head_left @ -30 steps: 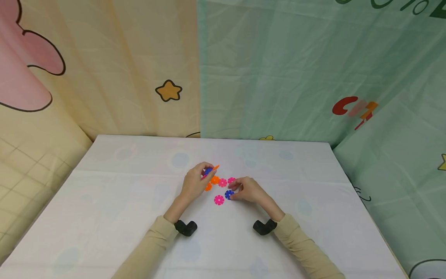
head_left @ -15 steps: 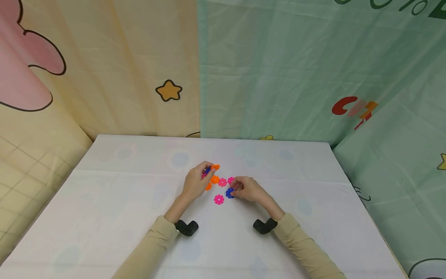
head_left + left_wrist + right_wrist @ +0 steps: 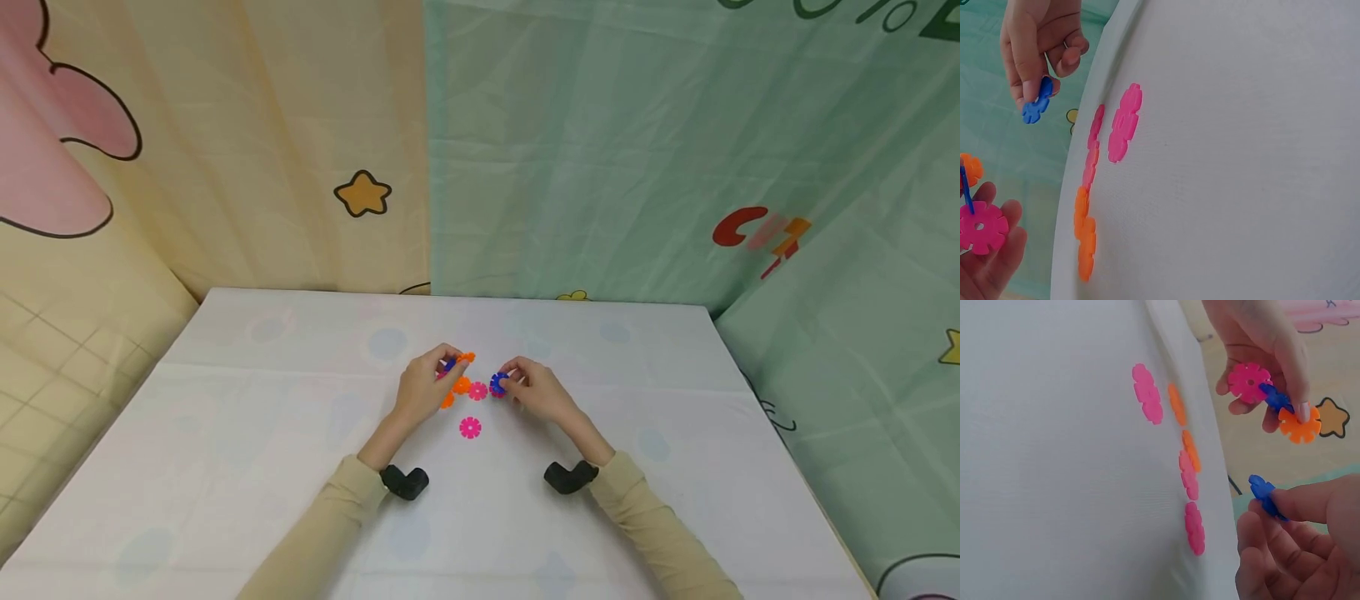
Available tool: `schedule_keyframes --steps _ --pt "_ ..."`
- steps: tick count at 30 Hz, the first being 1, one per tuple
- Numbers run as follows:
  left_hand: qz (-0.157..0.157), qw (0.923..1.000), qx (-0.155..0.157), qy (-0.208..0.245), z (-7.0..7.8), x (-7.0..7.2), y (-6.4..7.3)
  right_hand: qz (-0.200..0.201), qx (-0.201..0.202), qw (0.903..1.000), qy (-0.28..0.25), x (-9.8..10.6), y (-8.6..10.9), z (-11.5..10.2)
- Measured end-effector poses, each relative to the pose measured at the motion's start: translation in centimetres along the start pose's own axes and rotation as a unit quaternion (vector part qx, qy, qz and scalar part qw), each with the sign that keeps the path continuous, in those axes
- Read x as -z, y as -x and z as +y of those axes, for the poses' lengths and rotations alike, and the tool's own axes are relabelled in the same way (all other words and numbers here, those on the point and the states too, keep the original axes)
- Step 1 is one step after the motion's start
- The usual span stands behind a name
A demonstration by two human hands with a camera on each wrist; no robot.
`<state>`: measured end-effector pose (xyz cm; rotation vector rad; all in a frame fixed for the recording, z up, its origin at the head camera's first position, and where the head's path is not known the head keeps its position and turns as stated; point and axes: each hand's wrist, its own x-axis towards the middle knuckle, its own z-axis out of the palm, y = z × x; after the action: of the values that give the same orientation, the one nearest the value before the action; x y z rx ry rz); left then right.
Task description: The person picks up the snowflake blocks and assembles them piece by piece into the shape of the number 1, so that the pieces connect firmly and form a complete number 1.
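Note:
My left hand (image 3: 422,390) grips a joined chain of notched snowflake discs: a pink disc (image 3: 1249,381), a blue disc (image 3: 1277,397) and an orange disc (image 3: 1300,427). The thumb presses on the orange one, and the blue disc links it to the pink. Across from it, my right hand (image 3: 542,392) pinches a single blue snowflake disc (image 3: 1263,495) between thumb and index finger, raised above the table. The two hands are a short way apart, with the held blue disc facing the chain.
Below the hands, loose discs lie flat on the white table (image 3: 300,467): a pink disc (image 3: 470,427) nearer the body, another pink disc (image 3: 477,391) and two orange discs (image 3: 461,386). One more pink disc (image 3: 1194,528) lies beneath the right hand. Curtains stand behind the table.
My right hand has picked the blue disc up off the table and carried it up and away from the body. The left hand's chain has turned slightly, showing more of the orange disc's face.

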<state>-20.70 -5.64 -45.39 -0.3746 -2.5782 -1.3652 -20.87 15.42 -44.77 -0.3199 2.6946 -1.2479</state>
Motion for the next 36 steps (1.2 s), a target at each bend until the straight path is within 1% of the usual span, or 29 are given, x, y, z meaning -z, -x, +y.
schedule_keyframes --steps 7,15,19,25,31,36 --pt "0.005 1.0000 -0.005 0.006 -0.2 -0.3 -0.3 0.044 0.022 0.9983 -0.031 0.2 -0.6 -0.9" --pt "0.003 0.9998 -0.009 0.016 -0.1 -0.5 -0.3 0.075 0.024 0.9942 -0.074 0.2 -1.2 -2.0" --pt "-0.001 0.9997 -0.005 0.025 -0.1 -0.6 -0.3 0.091 0.032 0.9917 -0.086 0.2 -1.5 -2.4" --pt "-0.003 0.9996 0.000 0.028 -0.1 -0.5 -0.3 0.108 0.051 0.9874 -0.103 0.0 -1.8 -3.0" --pt "0.002 0.9995 -0.004 0.032 -0.1 -0.6 -0.2 0.119 0.063 0.9847 -0.111 -0.2 -1.9 -3.4" --pt "0.001 0.9999 -0.010 0.011 0.1 -0.6 -0.2 0.121 0.060 0.9854 -0.104 -0.4 -2.0 -3.6"
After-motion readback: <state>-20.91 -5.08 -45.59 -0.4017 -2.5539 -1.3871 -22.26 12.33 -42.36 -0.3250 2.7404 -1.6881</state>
